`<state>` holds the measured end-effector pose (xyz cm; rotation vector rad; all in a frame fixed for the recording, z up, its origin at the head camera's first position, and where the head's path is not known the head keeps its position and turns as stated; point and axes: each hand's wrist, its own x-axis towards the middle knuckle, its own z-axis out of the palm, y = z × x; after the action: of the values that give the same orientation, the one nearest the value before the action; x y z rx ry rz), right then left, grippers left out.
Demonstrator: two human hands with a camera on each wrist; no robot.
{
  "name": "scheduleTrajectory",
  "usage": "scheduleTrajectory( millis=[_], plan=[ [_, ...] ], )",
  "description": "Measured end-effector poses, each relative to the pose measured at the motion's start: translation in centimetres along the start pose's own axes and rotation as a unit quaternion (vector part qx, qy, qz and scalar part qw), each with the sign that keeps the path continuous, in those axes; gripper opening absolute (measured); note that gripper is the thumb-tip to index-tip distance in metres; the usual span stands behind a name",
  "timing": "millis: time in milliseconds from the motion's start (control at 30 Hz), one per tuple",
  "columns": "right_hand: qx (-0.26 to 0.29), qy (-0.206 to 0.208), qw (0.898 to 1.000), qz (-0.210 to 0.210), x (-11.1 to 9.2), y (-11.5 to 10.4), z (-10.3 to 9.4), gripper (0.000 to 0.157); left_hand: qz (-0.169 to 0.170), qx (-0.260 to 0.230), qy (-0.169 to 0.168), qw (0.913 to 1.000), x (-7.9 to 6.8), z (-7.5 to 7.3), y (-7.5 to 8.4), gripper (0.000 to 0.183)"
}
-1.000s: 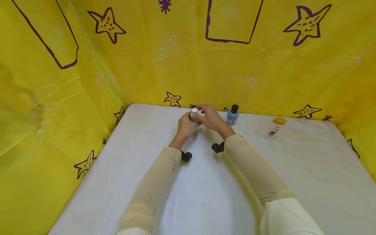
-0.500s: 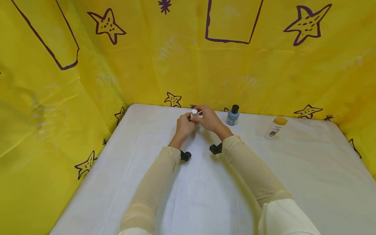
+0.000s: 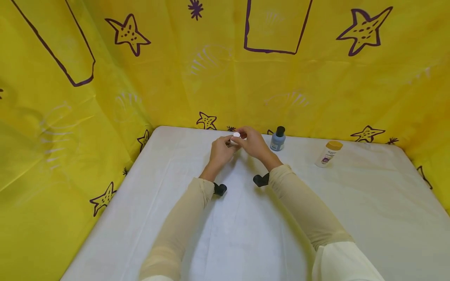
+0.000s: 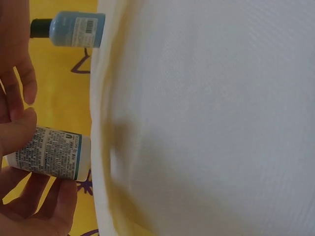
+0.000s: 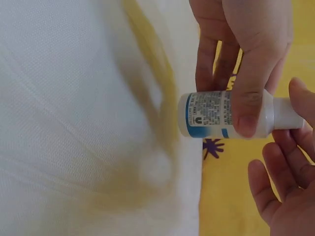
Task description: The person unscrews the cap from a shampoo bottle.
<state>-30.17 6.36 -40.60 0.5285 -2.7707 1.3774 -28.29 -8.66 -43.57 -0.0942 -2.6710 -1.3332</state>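
A small white bottle (image 5: 209, 115) with a blue band and a printed label is held up off the table, its white cap (image 3: 236, 134) on top. My left hand (image 3: 220, 151) grips the bottle's body, thumb across the label. At the cap, my right hand (image 3: 256, 145) pinches with thumb and fingers; its other fingers are spread in the right wrist view. The left wrist view shows the label (image 4: 49, 155) side of the bottle, with the cap end mostly hidden by the hands.
A blue bottle with a black cap (image 3: 278, 141) stands right of my hands, near the table's back edge. Farther right stands a white bottle with a yellow cap (image 3: 328, 154). A yellow patterned cloth (image 3: 168, 86) hangs behind the white-covered table (image 3: 372, 210).
The white bottle has shifted slightly to the right and tilted a little. The right hand's fingers have changed position around the cap. The other two bottles stay in place.
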Motion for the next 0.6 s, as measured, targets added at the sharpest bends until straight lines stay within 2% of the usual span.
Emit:
scheduleTrajectory(
  millis=[133,300,600],
  plan=[
    [0.012,0.016,1.000,0.003,-0.6,-0.1,-0.4,0.042,0.015,0.005,-0.006,0.9999,-0.3,-0.1,0.5,0.040],
    [-0.002,0.040,0.999,-0.004,-1.8,-0.6,-1.1,0.043,0.045,0.002,-0.020,0.9988,-0.7,0.2,0.9,0.037],
    [-0.024,0.046,0.999,-0.012,-4.6,-1.7,-3.2,0.038,0.085,-0.042,-0.037,0.9948,-2.2,0.9,1.8,0.037]
  ],
)
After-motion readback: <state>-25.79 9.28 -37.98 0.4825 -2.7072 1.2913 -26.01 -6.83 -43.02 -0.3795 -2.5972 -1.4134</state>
